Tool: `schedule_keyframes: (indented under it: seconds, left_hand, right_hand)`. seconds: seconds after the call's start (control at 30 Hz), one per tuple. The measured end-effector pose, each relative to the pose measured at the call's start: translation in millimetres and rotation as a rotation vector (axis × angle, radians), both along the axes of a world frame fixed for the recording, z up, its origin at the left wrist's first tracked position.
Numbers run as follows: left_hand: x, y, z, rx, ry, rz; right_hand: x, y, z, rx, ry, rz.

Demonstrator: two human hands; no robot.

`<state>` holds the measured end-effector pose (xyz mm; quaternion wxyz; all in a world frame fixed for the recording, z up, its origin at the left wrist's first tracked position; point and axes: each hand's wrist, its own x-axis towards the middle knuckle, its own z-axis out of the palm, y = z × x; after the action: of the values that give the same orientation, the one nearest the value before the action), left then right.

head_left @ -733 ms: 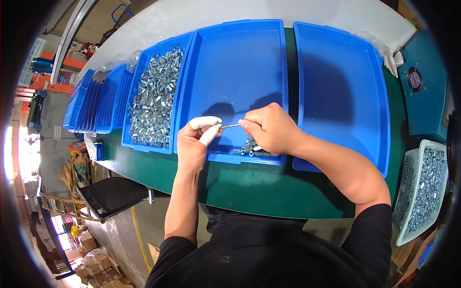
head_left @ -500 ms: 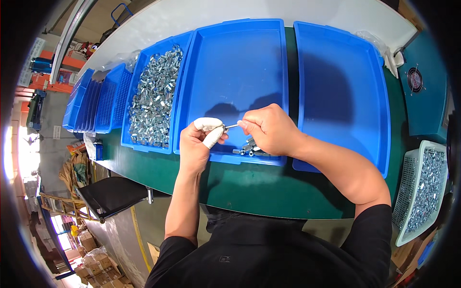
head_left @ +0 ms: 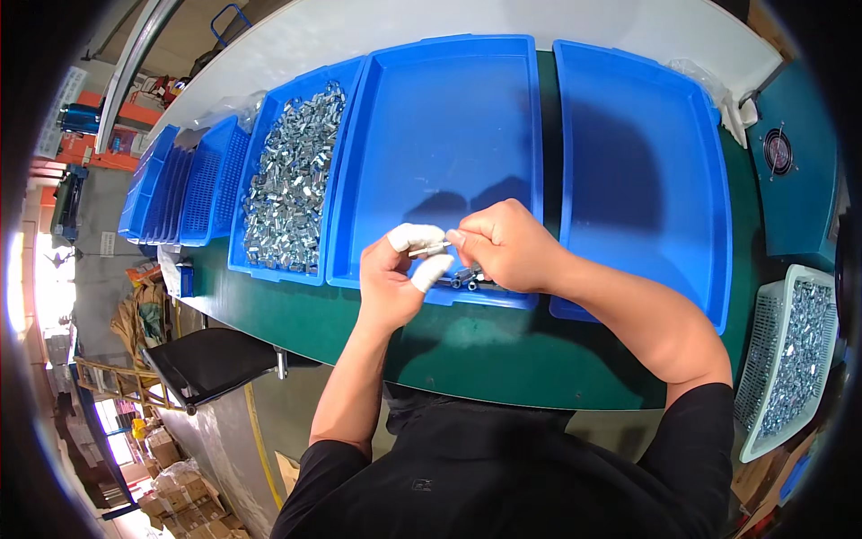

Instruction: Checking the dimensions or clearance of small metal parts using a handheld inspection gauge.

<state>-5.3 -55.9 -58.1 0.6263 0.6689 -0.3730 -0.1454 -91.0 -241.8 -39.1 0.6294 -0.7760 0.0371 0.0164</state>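
Over the near edge of the middle blue tray point(head_left: 440, 99), my hands meet. My left hand point(head_left: 391, 283), with white covers on thumb and forefinger, grips a small silvery metal piece point(head_left: 429, 251). Thumb and forefinger of my right hand point(head_left: 519, 247) are pinched on a thin metal rod point(head_left: 447, 242) at the piece's right end; most of the rod is hidden. Just under my right hand, several loose metal pieces point(head_left: 467, 280) with round holes lie in the tray's near side, partly covered by the hands.
A blue tray point(head_left: 238, 256) heaped with small metal pieces stands left, beside blue baskets point(head_left: 211, 184). Another blue tray point(head_left: 642, 180) is on the right. Beyond the green table's point(head_left: 503, 359) right end is a pale green basket point(head_left: 759, 359) of metal pieces. A black chair point(head_left: 211, 364) stands lower left.
My left hand has moved right, closer to my right hand, and its fingers have parted somewhat around the metal piece. Less of the thin rod shows. My right hand has barely moved.
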Motion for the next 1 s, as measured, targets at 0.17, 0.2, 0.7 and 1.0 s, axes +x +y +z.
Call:
schedule_keyframes:
  seconds: [0.17, 0.2, 0.7, 1.0]
  left_hand:
    - [23, 23, 16, 0.193, -0.058, 0.174]
    - [32, 32, 16, 0.205, -0.110, 0.292]
    - [42, 36, 19, 0.135, 0.016, 0.251]
    - [46, 18, 20, 0.431, -0.743, 0.312]
  right_hand:
    - [-2, -1, -2, -0.056, -0.226, -0.048]
    - [-2, -2, 3, -0.061, -0.193, -0.088]
    - [3, -7, -3, -0.028, -0.193, -0.137]
    - [6, -12, -2, 0.131, -0.189, -0.265]
